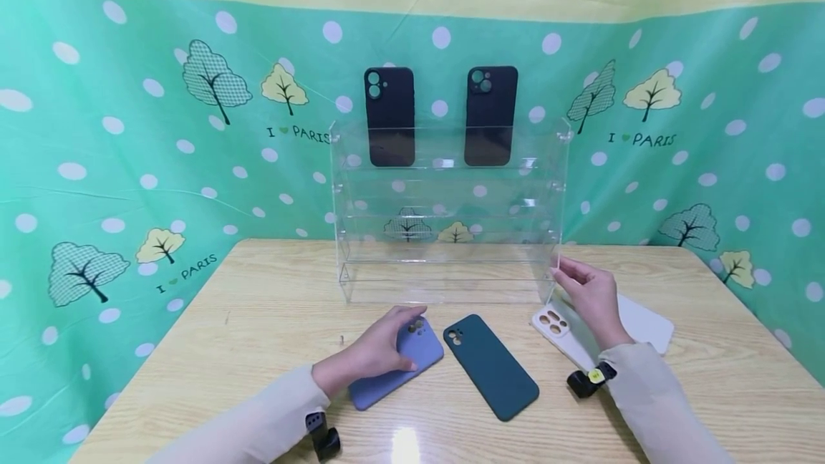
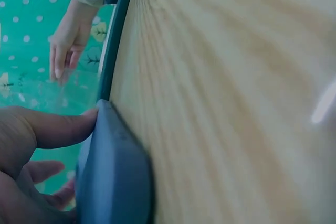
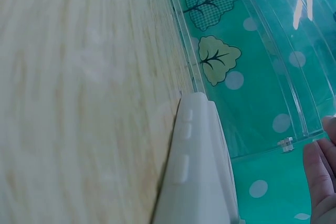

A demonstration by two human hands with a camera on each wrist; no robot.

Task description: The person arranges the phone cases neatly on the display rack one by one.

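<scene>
My left hand (image 1: 380,346) lies over a purple-blue phone case (image 1: 380,387) on the table, thumb at its near edge and fingers at its far side. In the left wrist view the thumb touches the end of this case (image 2: 118,171). At the front right corner of a clear acrylic display rack (image 1: 445,292), my right hand (image 1: 593,299) pinches the side panel between thumb and fingers. Beneath that hand and wrist, a white phone case (image 1: 551,324) lies partly hidden. A dark green phone case (image 1: 493,367) lies flat between the hands.
Two black phone cases, a left one (image 1: 391,117) and a right one (image 1: 491,117), stand on the rack's top tier. Another white flat piece (image 1: 647,324) lies right of my right hand. A green printed curtain (image 1: 116,185) hangs behind the wooden table (image 1: 258,285).
</scene>
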